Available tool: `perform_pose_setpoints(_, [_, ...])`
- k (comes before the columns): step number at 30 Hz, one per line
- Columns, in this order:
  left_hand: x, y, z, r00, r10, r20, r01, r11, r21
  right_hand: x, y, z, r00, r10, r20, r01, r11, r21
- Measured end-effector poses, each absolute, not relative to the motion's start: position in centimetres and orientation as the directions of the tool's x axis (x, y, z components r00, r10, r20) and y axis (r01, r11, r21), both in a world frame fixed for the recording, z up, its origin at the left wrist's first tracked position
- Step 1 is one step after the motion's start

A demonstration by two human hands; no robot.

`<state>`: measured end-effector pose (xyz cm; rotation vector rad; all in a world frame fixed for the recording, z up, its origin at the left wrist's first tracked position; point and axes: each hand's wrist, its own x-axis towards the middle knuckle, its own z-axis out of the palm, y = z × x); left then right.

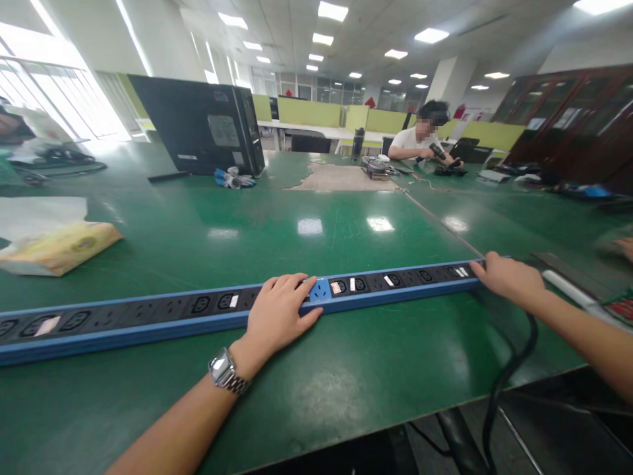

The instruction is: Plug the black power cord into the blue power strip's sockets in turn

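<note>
A long blue power strip (395, 292) with black sockets and one blue socket lies across the green table, running out of view at the left. Over its middle, next to the blue socket, my left hand (280, 307) wraps the bar, fingers across the top and thumb along the front side. A metal watch (227, 371) is on that wrist. At the right end, my right hand (507, 277) grips the strip; some of its fingers are hidden. Small white labels are stuck beside several sockets. A thick black cable (509, 376) hangs over the table edge below my right hand.
A yellow tissue pack (64, 247) lies at the left. Farther back stand a black computer case (198, 125), gloves (234, 178) and a dark bottle (357, 144). Across the table, a person (420, 142) handles a tool. Part of another hand (627, 247) shows at the right edge.
</note>
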<state>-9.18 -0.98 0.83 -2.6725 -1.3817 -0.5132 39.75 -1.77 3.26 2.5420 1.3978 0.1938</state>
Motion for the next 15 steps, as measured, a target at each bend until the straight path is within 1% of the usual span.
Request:
perform_pose_setpoints(4, [-9.2, -0.9, 0.8, 0.535, 0.780, 0.325, 0.809, -0.584, 0.070, 40.7, -0.7, 3.5, 0.529, 0.846, -0.069, 0.823, -0.492, 0.285])
perform_pose_setpoints(8, [-9.2, -0.9, 0.8, 0.535, 0.779, 0.326, 0.807, -0.585, 0.073, 42.3, 0.8, 3.6, 0.477, 0.861, -0.176, 0.861, -0.418, 0.289])
perform_pose_setpoints(15, [-9.3, -0.9, 0.8, 0.531, 0.771, 0.351, 0.799, -0.594, 0.096, 43.9, 2.3, 4.5, 0.322, 0.902, -0.287, 0.941, -0.271, 0.204])
